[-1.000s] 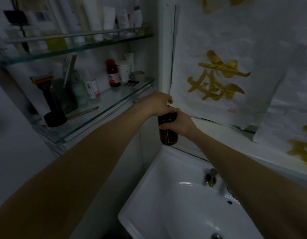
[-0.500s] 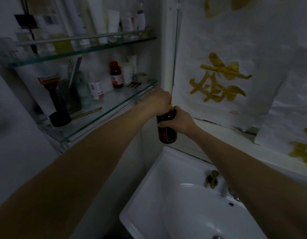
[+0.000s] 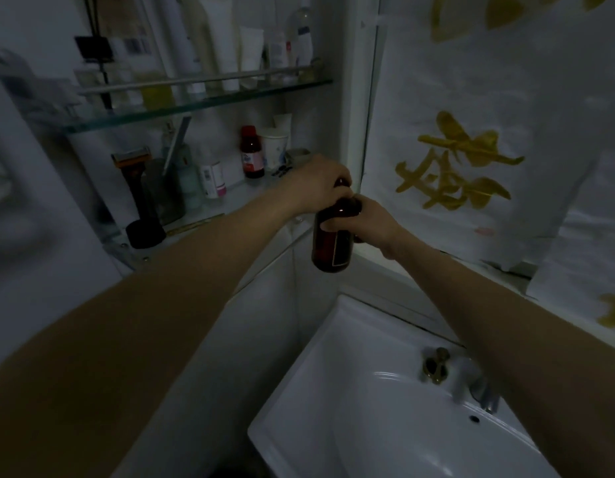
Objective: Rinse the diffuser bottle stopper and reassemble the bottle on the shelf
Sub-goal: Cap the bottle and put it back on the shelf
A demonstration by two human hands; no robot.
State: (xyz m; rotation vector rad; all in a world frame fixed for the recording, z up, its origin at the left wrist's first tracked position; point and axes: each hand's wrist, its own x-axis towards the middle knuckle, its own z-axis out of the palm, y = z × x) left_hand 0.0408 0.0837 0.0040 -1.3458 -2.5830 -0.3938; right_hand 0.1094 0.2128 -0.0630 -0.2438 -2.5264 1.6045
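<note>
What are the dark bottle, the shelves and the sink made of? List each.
Dark bottle: amber-brown glass, likely; glossy, a small highlight near its shoulder.
Lower shelf and upper shelf: clear glass, greenish edges, see-through.
Sink: white glazed ceramic by its look; smooth, with curved reflections.

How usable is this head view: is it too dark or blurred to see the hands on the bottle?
Head view: dim and underexposed, with wide-angle bending at the edges. The left side is smeared; the tap is blurred. Both the left hand and right hand on the brown bottle stay readable, though the stopper is hidden.
</note>
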